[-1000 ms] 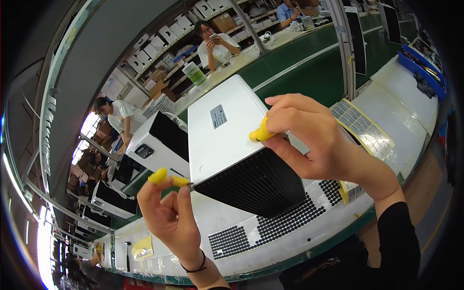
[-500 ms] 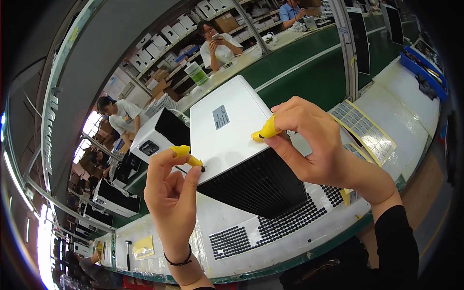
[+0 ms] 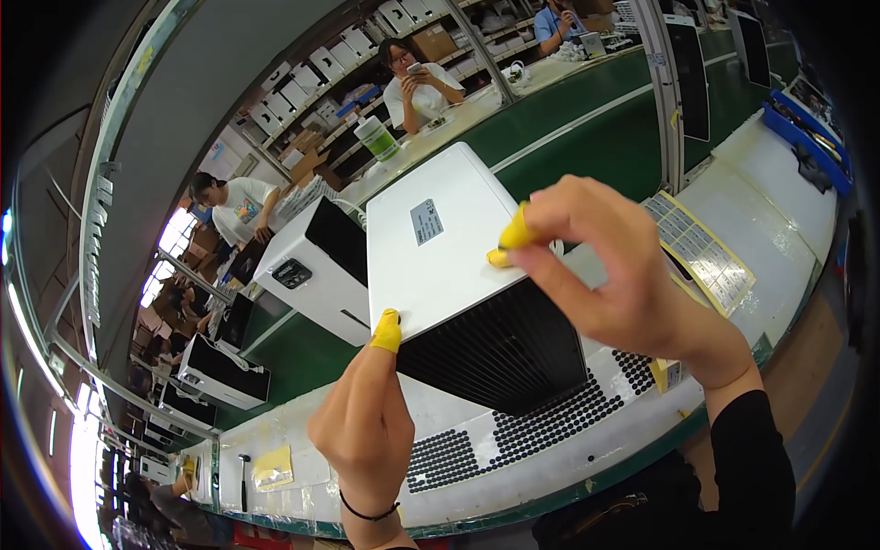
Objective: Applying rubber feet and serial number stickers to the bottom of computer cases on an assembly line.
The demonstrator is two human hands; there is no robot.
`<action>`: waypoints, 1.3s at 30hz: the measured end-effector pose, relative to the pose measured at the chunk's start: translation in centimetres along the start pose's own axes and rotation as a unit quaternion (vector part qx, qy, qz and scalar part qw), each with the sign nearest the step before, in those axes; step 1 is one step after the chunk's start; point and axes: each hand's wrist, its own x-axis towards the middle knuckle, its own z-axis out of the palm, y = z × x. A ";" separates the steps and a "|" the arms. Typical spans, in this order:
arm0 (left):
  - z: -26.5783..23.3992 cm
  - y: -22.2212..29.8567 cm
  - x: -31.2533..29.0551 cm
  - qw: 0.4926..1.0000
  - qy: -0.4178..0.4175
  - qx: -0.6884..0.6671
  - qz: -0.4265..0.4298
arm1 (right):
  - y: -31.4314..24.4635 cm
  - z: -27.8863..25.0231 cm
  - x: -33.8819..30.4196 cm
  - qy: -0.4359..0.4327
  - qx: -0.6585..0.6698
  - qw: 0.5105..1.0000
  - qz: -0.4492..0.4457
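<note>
A white box-shaped appliance (image 3: 458, 197) with a grey label and a black slatted side stands tilted in view before me. My left hand (image 3: 367, 422) reaches its near left corner, the yellow-covered index fingertip pressed there over a small dark spot. The other left fingers are curled and the thumb is hidden. Above the near right corner, my right hand (image 3: 605, 266) is closed in a pinch, yellow covers on its fingertips. A small black round pad (image 3: 502, 248) shows between those fingertips. Sheets of black round pads (image 3: 550, 426) lie on the bench below the appliance.
Another white appliance (image 3: 316, 261) stands to the left on the green conveyor (image 3: 587, 151). Label sheets (image 3: 701, 247) lie at right, near a blue bin (image 3: 807, 137). A hammer (image 3: 243, 481) and a yellow packet (image 3: 273, 467) are at lower left. Several people work beyond.
My left hand has gone from a pinch holding a black pad to pressing the corner with its index finger. My right hand has shifted slightly, its index finger lifting.
</note>
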 end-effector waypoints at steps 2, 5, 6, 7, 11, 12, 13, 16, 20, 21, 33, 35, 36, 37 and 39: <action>0.8 -0.8 -0.7 0.998 0.041 0.017 0.049 | 0.5 0.2 1.7 0.004 0.065 0.996 0.061; 1.2 -0.8 -1.0 0.999 0.030 -0.009 0.038 | 3.0 0.2 4.5 0.026 0.085 0.992 0.094; 1.4 -0.7 -1.0 0.998 0.036 -0.034 0.040 | 4.2 0.1 5.2 0.035 0.066 0.994 0.076; 1.3 -0.6 -1.1 0.998 0.036 -0.031 0.040 | 5.5 0.4 5.8 0.035 0.069 0.994 0.075; 1.1 -1.1 -1.5 0.995 0.027 -0.099 -0.017 | 9.2 1.7 7.1 -0.028 0.129 0.980 0.151; 1.1 -1.3 -1.4 0.993 0.016 -0.115 0.005 | 9.9 1.9 7.2 -0.052 0.117 0.980 0.151; 1.3 -1.1 -1.0 0.992 0.018 -0.125 0.024 | 10.5 2.1 7.3 -0.062 0.111 0.979 0.161; 1.2 -1.3 -0.9 0.991 0.011 -0.093 0.091 | 11.6 2.6 7.3 -0.107 0.055 0.979 0.163; 1.0 -1.2 -0.8 0.992 -0.015 -0.090 0.092 | 12.5 3.5 8.0 -0.109 0.032 0.983 0.148; 1.1 -1.2 -0.9 0.992 -0.015 -0.091 0.091 | 12.7 3.6 8.2 -0.109 0.031 0.982 0.148; 2.8 -1.4 -1.4 0.989 0.078 -0.089 0.091 | 11.7 3.6 9.8 -0.204 -0.145 0.964 0.093; 2.9 -1.3 -1.3 0.988 0.081 -0.094 0.087 | 11.7 2.7 9.7 -0.228 -0.158 0.960 0.027; 3.0 -1.4 -1.2 0.988 0.083 -0.096 0.087 | 11.5 2.3 9.5 -0.228 -0.160 0.960 0.027; 2.8 -1.6 -1.2 0.987 0.083 -0.119 0.076 | 10.8 2.1 9.4 -0.238 -0.182 0.953 0.039; 2.3 -2.4 -1.3 0.980 0.096 -0.171 0.029 | 10.1 1.8 9.5 -0.247 -0.202 0.947 0.047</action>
